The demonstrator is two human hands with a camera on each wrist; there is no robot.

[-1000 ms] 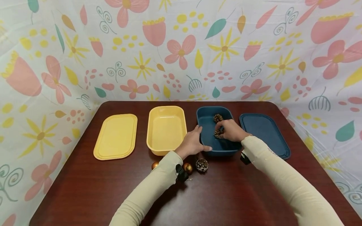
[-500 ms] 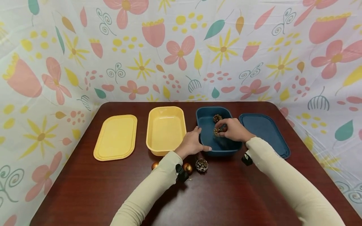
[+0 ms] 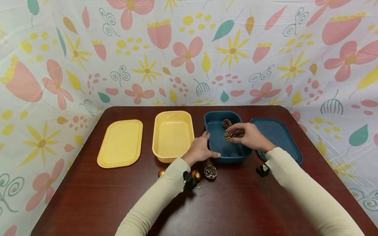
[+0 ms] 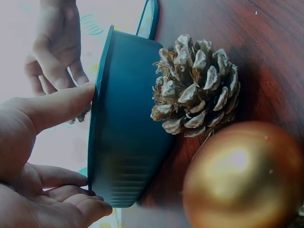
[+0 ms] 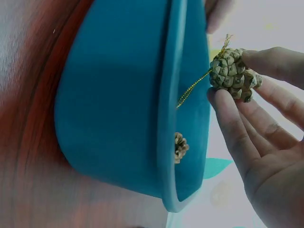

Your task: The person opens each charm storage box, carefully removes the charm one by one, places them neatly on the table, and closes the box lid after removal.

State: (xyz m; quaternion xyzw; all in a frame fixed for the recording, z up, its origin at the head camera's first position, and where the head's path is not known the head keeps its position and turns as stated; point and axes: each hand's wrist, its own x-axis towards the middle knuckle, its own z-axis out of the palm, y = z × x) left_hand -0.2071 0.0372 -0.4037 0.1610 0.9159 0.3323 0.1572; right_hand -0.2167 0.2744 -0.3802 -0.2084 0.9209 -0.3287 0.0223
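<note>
No readable text, label, brand, number or sign appeared in the head view or in either wrist view.
</note>
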